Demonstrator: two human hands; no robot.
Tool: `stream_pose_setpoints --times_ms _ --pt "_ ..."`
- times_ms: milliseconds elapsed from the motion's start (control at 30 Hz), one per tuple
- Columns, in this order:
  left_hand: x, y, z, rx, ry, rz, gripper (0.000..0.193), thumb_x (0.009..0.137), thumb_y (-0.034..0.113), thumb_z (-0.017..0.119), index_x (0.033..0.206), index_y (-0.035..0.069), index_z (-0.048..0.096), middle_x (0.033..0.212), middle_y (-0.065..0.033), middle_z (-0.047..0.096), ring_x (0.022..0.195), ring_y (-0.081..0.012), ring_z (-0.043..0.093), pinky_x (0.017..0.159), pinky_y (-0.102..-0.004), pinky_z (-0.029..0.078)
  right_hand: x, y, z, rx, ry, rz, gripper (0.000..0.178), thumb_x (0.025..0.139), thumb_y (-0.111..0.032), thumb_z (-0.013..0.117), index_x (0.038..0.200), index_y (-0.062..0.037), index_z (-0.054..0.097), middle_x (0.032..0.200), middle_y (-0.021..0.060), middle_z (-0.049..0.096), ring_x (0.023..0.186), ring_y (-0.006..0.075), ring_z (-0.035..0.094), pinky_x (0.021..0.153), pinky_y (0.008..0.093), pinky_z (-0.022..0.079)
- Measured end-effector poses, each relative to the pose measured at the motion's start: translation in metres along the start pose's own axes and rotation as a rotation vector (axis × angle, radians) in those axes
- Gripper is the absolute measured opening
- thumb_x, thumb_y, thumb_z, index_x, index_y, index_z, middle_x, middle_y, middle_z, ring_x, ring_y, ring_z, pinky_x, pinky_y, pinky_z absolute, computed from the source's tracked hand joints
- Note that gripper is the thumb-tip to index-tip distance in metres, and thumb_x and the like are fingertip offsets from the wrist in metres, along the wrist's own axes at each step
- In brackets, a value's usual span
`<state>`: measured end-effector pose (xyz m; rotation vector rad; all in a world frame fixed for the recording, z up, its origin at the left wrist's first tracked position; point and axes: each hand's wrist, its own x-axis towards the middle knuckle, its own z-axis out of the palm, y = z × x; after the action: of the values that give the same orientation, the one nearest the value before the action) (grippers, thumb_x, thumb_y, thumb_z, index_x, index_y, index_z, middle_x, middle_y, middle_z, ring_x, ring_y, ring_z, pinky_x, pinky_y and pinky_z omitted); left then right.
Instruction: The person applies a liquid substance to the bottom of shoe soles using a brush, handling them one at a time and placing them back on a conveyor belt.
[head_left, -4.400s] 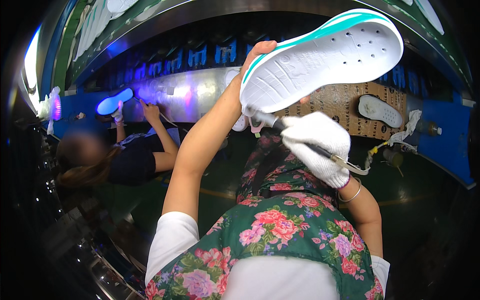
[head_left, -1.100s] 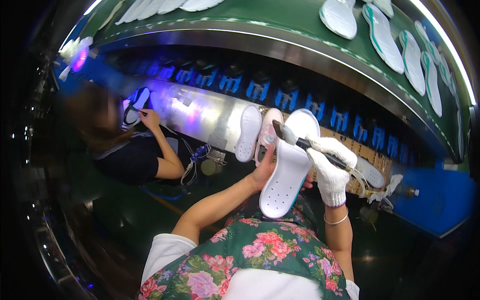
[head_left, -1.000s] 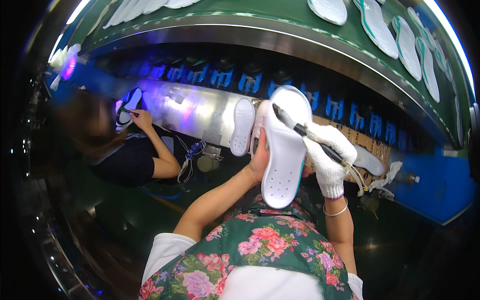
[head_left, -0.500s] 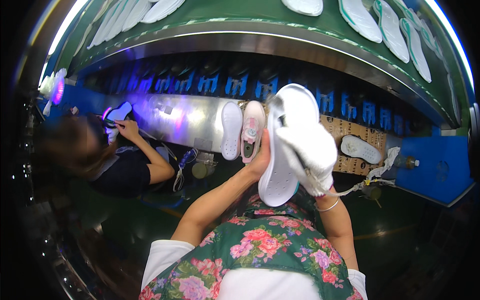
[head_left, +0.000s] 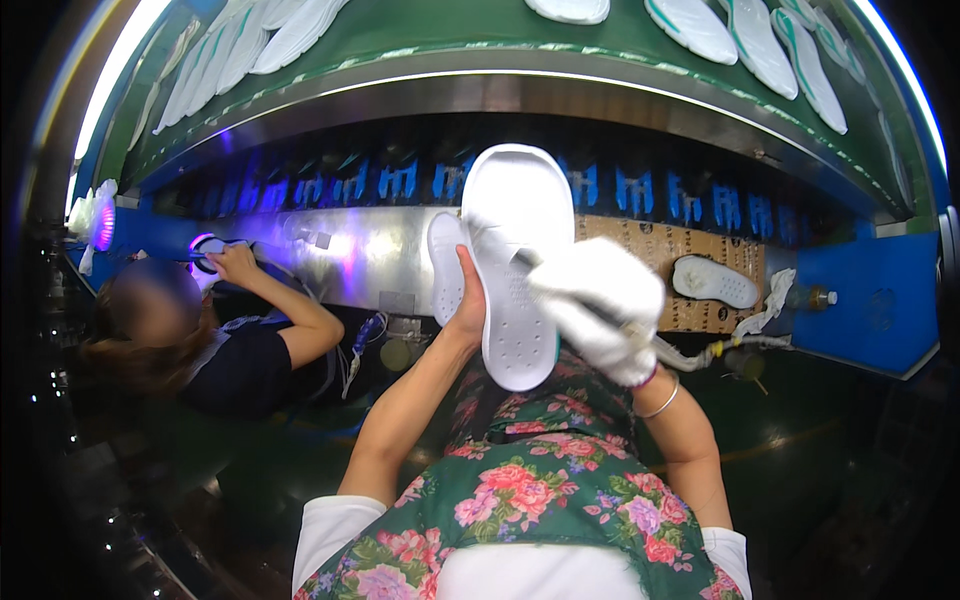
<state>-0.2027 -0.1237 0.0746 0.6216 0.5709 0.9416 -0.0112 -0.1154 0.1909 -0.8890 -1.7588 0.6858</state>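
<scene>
The bare left hand [head_left: 466, 318] clasps a white, perforated foam sole [head_left: 508, 312], raised before the silver metal desk [head_left: 390, 240]. The white-gloved right hand [head_left: 605, 300], pinching a dark brush-like tool [head_left: 523, 258], is now at the sole's middle, no longer its rim; work seems shifting inward.

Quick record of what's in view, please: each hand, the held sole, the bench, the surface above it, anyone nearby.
Left hand: bare, gripping white sole
Right hand: white-gloved, blurred, holding dark-tipped tool over sole; contact unclear
Held sole: perforated end toward the body
Bench: another white sole on metal; light sole on cardboard
Above: white soles on green surface
Nearby: co-worker's hand at left
</scene>
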Motion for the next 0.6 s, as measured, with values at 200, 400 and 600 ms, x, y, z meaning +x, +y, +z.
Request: stream_pose_setpoints --times_ms 200,400,600 --pt "0.002 0.018 0.004 0.021 0.069 -0.059 0.108 0.088 0.090 0.009 0.164 0.014 0.020 0.160 -0.0154 0.039 0.145 -0.0317 0.045 0.119 -0.0484 0.041 -0.013 -0.005 0.018 -0.213 -0.145 -0.148 0.039 0.078 -0.003 0.078 0.116 -0.0119 0.076 0.109 0.0116 0.076 0.100 0.0311 0.073 0.088 0.0419 0.057" --pt "0.010 0.014 -0.007 -0.194 0.173 0.081 0.111 0.086 0.093 0.016 0.159 0.009 0.029 0.146 -0.0182 0.052 0.129 -0.0320 0.059 0.107 -0.0480 0.052 -0.013 0.002 0.014 0.002 -0.052 -0.003 0.031 0.076 -0.002 0.079 0.106 -0.0087 0.079 0.105 0.0122 0.076 0.093 0.0286 0.073 0.084 0.0382 0.057" --pt "0.021 0.016 -0.022 -0.562 -0.182 -0.041 0.132 0.068 0.106 0.026 0.146 0.001 0.044 0.118 -0.0290 0.063 0.100 -0.0403 0.068 0.083 -0.0525 0.060 -0.025 -0.002 0.027 0.015 -0.209 -0.143 0.038 0.078 -0.002 0.078 0.114 -0.0110 0.076 0.108 0.0115 0.076 0.095 0.0302 0.073 0.083 0.0398 0.058"
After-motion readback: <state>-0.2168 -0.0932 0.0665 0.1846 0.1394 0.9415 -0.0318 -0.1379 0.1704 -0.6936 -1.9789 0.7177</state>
